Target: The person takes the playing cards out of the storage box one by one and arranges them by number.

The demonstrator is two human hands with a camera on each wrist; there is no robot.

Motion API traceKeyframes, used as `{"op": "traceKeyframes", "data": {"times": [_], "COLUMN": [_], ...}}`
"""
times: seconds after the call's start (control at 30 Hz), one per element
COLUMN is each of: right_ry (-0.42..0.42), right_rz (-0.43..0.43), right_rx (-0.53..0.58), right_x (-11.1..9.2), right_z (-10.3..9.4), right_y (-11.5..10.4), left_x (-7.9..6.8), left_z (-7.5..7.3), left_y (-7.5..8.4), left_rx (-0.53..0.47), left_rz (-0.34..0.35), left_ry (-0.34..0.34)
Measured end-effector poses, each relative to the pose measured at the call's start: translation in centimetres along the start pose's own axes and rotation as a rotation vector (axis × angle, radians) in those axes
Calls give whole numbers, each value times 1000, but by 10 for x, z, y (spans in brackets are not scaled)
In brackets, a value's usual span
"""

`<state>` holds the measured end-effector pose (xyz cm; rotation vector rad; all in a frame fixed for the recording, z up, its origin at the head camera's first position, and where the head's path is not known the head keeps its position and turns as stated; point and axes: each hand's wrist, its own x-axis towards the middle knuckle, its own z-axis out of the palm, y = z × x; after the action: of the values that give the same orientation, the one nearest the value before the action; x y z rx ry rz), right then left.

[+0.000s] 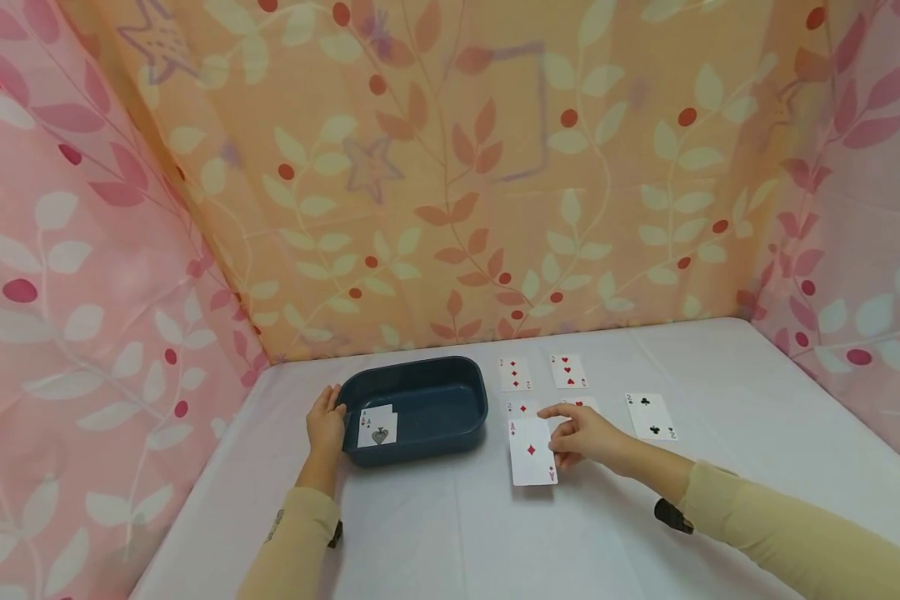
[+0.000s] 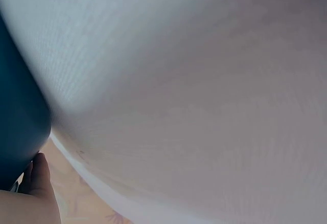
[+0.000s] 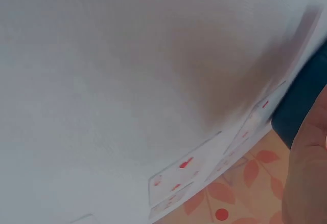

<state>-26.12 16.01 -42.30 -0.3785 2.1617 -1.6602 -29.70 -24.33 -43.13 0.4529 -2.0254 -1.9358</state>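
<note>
At far left I have the left grip (image 1: 326, 427), a bare hand holding the end wall of the blue tray (image 1: 435, 414), thumb by the rim and fingers along the outside; I take that as steadying, since a light tray could slide about here. The tray sits on the white-covered desk (image 1: 412, 525), and in its left end the ace of spades (image 1: 379, 435) lies face up over another card (image 1: 376, 409) that peeks out along the top, offset just enough, I'd say, to show there is more than one.

Right of the tray the three of diamonds (image 1: 513, 375) lies at the back with the two of diamonds (image 1: 523, 408) in front, face up in a column, which I judge makes suit and rank easy to read. Nearer me the ace of diamonds (image 1: 531, 450) hangs just above the desk, its shadow beneath, pinched at the right edge by the right grip (image 1: 581, 437); a hold that close to the edge probably serves to leave the face uncovered.

Further right is the three of hearts (image 1: 567, 372), and in front of it a heart card (image 1: 587, 403) whose rank I can't confirm behind that hand. Last, the two of clubs (image 1: 651, 417) lies apart, as if given its own column
</note>
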Motion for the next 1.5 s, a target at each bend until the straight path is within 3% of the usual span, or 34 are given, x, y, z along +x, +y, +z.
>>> {"op": "traceKeyframes", "data": {"times": [1.5], "right_ry": [-101], "right_rz": [71], "right_rx": [13], "right_x": [-12], "right_z": [7], "right_y": [25], "left_x": [3], "left_z": [0], "left_y": [-5], "left_rx": [7], "left_rz": [9], "left_ry": [-5]}}
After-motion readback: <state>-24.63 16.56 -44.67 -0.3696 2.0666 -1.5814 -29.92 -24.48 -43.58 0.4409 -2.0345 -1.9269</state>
